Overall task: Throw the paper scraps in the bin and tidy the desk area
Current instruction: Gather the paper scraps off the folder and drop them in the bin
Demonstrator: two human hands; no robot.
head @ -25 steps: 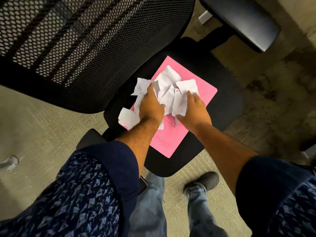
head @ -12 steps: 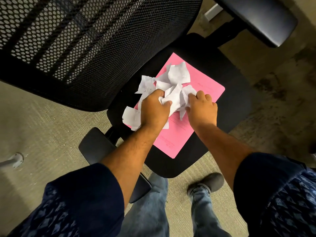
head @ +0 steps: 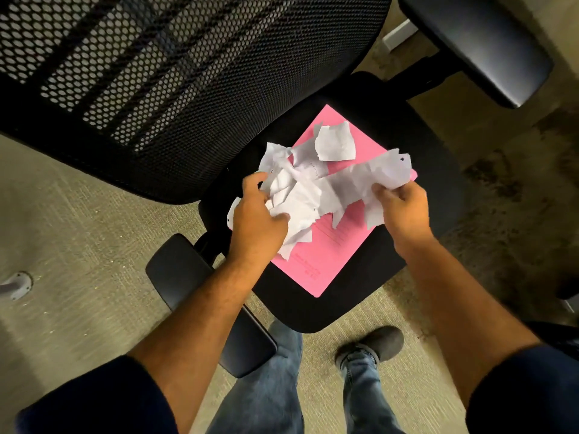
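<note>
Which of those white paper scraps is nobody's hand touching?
The small curled scrap at the far end of the pink folder. It lies loose by itself, while the left hand and right hand grip the rest.

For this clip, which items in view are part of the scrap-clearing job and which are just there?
Part of the job:
white paper scraps
left hand, gripping scraps
right hand, gripping scraps

Just there:
pink folder
office chair
</note>
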